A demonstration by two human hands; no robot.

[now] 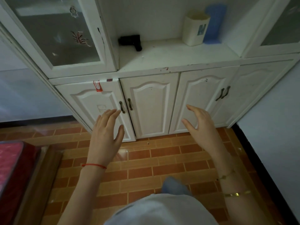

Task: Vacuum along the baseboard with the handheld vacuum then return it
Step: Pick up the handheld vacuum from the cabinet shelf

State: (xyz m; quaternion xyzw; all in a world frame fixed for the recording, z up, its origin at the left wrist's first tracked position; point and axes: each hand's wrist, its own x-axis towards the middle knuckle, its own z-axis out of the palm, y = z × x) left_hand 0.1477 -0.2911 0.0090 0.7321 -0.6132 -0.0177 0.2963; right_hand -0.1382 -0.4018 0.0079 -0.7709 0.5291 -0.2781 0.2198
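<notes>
Both hands are raised in front of a white cabinet (151, 103) and hold nothing: the left hand (105, 135) has its fingers spread and loosely extended near the dark handle of a lower door, and the right hand (201, 122) is likewise spread, palm turned inward, in front of the next door along; neither seems to touch the cabinet, though the overlap makes that hard to rule out. The handheld vacuum (130, 41), a small black pistol-shaped tool, lies on its side on the open shelf (170, 56) in the middle of the cabinet, well above and apart from both hands. From this alone I cannot tell whether the task is just starting or just finished: the vacuum sits in what looks like its resting place, so either it has not been taken up yet or it has been put back. A few pale specks lie on the brick-patterned floor (146, 159) close to the foot of the cabinet, which leans me toward judging that the cleaning is not done, with pick-up, the pass along the dark baseboard (253, 161) at the right wall, and the return all left. As for containers, a cream cup-like holder (195, 28) stands upright at the back right of the shelf, just beside a blue object (214, 23); its inside is not visible, so its contents are unknown. The lower doors are shut, and the frosted glass of the upper door (53, 30) on the left hides what lies behind it.
</notes>
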